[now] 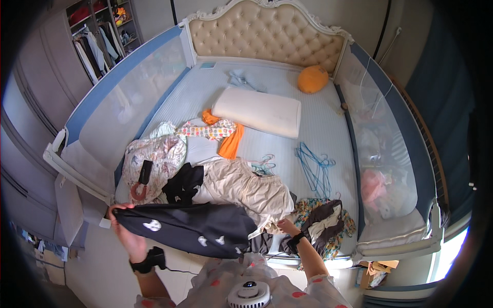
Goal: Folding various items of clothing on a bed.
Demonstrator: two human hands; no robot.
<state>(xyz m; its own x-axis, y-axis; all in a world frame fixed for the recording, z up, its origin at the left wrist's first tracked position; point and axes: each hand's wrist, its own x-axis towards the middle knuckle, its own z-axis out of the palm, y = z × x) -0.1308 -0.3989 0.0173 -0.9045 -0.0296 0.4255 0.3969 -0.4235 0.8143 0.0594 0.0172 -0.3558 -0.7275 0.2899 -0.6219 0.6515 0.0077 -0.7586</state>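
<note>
My left hand (129, 237) grips one end of a black garment (190, 226) with white printed figures, stretched sideways in front of me above the bed's near edge. My right hand (288, 227) is at the near side of the clothes pile, its fingers closed at some pale cloth; what they pinch is too small to make out. Beige shorts (246, 187) lie just beyond the black garment. Another black garment (184, 182) is crumpled to their left. Right of my right hand are a dark brown garment (321, 222) and a patterned multicoloured garment (349, 226).
The bed (328, 133) has mesh side rails (138, 87). On it are a white pillow (257, 110), an orange balloon-like ball (313, 79), blue hangers (316, 167), orange clothing (232, 142) and a floral bundle (154, 156) with a black phone-like object (146, 172) on top.
</note>
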